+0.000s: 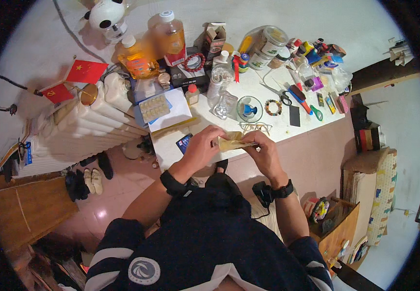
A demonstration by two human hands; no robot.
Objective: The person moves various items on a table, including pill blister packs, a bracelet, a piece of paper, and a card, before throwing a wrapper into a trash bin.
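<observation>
My left hand [203, 146] and my right hand [264, 152] pinch a yellowish folded piece [229, 144] between them, above the table's front edge. Whether it is paper or thin cloth I cannot tell. Just beyond my fingers lies a pair of eyeglasses [264, 127], partly hidden by my right hand. A dark blue card-like item [183, 143] with writing rests beside my left hand. Farther back, a glass bowl [240, 109] holds a small blue object [249, 110]. To its right is a beaded bracelet [273, 108]; to its left, a silver blister pack [224, 104].
The white table [210, 125] carries scissors [276, 92], a brush [298, 95], jars [274, 38] and bottles [174, 34]. A pill blister pack [154, 108] lies on a white box [175, 111]. Left stands a radiator [97, 118] with small flags [86, 71]; right, an open wooden drawer [341, 227].
</observation>
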